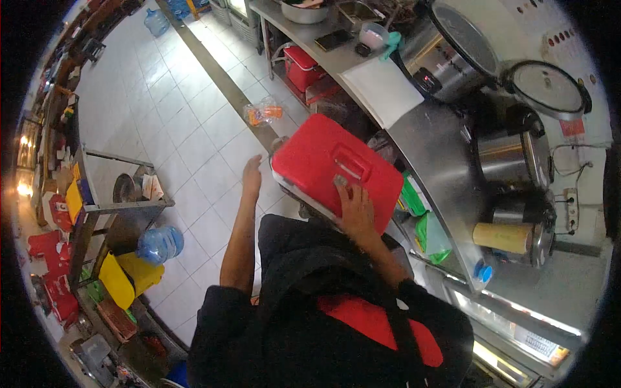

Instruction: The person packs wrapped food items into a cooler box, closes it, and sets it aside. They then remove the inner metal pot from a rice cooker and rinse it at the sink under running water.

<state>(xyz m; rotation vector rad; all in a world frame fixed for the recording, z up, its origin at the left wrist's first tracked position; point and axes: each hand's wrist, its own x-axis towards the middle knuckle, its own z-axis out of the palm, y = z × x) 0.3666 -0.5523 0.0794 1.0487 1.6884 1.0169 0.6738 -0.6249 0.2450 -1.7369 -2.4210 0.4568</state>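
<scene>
A red cooler box (310, 152) with a white lower body stands in front of me, its red lid on top with a recessed handle. On the lid near the handle rests my right hand (357, 205), its fingers bent over a small greyish thing (339, 182) too small to name. My left hand (252, 176) is held off the cooler's left side, fingers stretched out and nothing in them. Clear plastic packaging with orange in it (264, 114) lies on the floor past the cooler.
To the right runs a steel counter (433, 158) with a white board (381, 90) and large steel pots (511, 155). A smaller red cooler (303, 68) sits under it. At left are a metal stand (126, 208), a water jug (160, 244) and a yellow container (129, 278).
</scene>
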